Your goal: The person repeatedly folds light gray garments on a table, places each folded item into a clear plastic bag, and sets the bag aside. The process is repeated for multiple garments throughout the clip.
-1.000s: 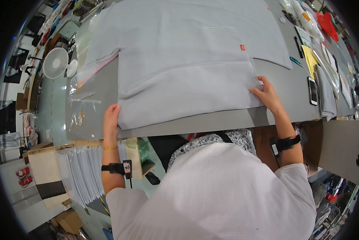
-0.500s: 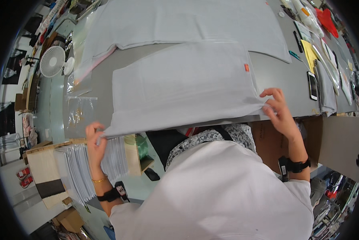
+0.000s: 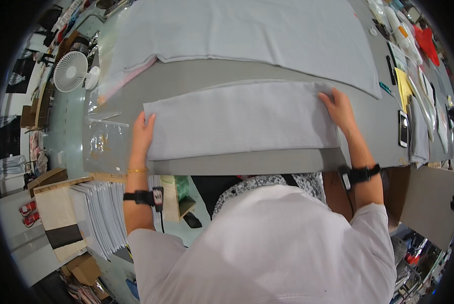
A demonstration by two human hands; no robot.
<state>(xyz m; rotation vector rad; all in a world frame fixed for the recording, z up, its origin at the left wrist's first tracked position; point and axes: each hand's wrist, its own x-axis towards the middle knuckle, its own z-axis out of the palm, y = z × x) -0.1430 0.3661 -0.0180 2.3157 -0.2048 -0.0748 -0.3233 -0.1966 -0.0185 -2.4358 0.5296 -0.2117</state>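
Observation:
A light grey garment lies folded into a long rectangle on the grey table, near its front edge. My left hand lies flat on the left end of the fold, fingers together. My right hand presses on the fold's upper right corner. Both wrists wear black bands. Beyond the fold a larger sheet of the same grey cloth lies spread flat across the far part of the table.
Clear plastic bags lie at the table's left end, near a small white fan. A phone, yellow paper and folded cloth sit at the right. A stack of white sheets stands below left.
The garment's near edge was lifted by both hands and folded away over itself. It now lies as a narrower band, with both hands resting on its ends.

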